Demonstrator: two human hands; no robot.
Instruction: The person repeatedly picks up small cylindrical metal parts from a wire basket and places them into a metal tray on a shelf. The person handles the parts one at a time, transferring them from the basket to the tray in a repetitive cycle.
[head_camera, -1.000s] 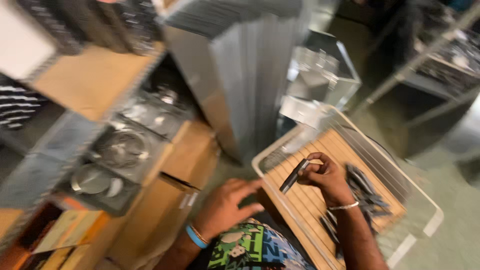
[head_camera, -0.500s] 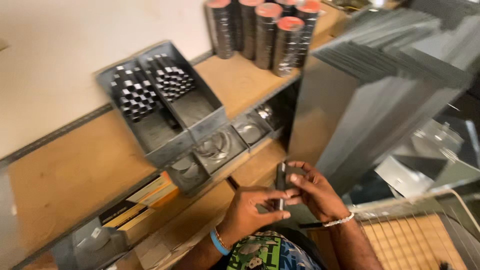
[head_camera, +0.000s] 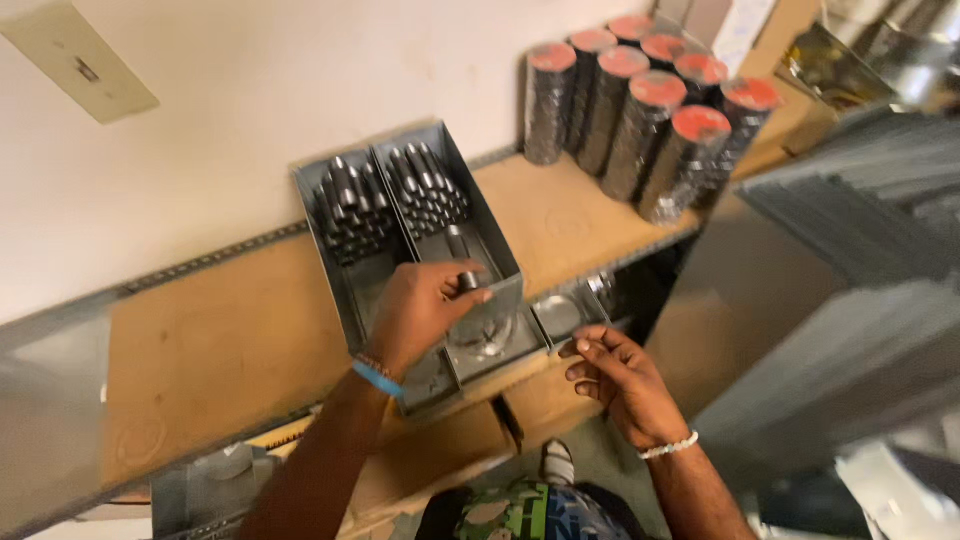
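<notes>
Two grey metal bins (head_camera: 500, 262) stand side by side on a wooden shelf (head_camera: 215, 345), each holding several short dark metal cylinders at its far end. My left hand (head_camera: 420, 308), with a blue wristband, reaches into the right bin and its fingers close on one dark metal cylinder (head_camera: 462, 262). My right hand (head_camera: 615, 375), with a white bead bracelet, hovers below the shelf edge beside the bins, fingers loosely curled and nothing visible in them.
Several tall stacks of dark discs with red tops (head_camera: 650, 110) stand at the back right of the shelf. Grey sheet-metal panels (head_camera: 850, 290) lean at the right. Cardboard boxes (head_camera: 450, 460) sit below the shelf. A pale wall (head_camera: 250, 90) rises behind.
The view swung from the wire tray up to the shelf. Both hands were together on a small dark piece; now my left hand is in the right bin and my right hand is apart.
</notes>
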